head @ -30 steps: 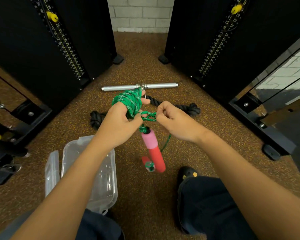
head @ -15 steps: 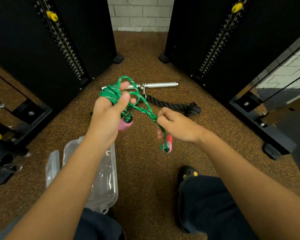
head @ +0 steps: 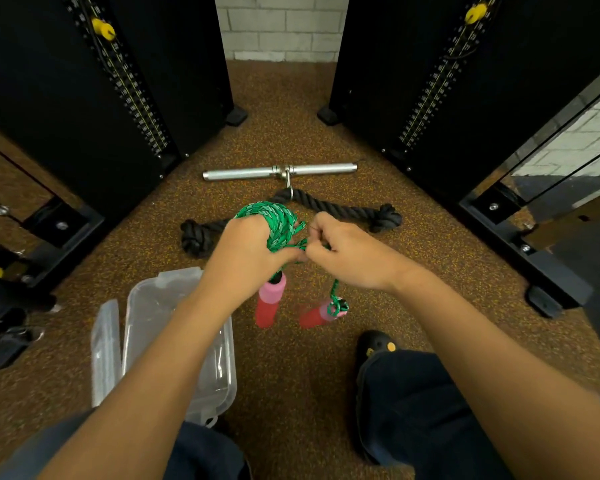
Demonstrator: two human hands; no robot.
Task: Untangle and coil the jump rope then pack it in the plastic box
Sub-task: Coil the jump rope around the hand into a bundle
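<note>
Weight-stack scale numerals (head: 129, 85) illegibly small

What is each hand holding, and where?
The jump rope: its coil is wound round the left hand, and the right hand pinches a strand beside it.

Gym: weight stacks (head: 132, 88), rubber floor (head: 291, 368)

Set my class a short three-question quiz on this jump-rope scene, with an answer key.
1. True or false: the green braided jump rope is wound round the left hand.
2. The right hand pinches: A) a strand of the rope, B) the steel bar, C) the box lid.
3. Fill in: the two pink-and-red handles hang ____ the hands, outside the clear plastic box.
Key: 1 true; 2 A; 3 below.
</note>
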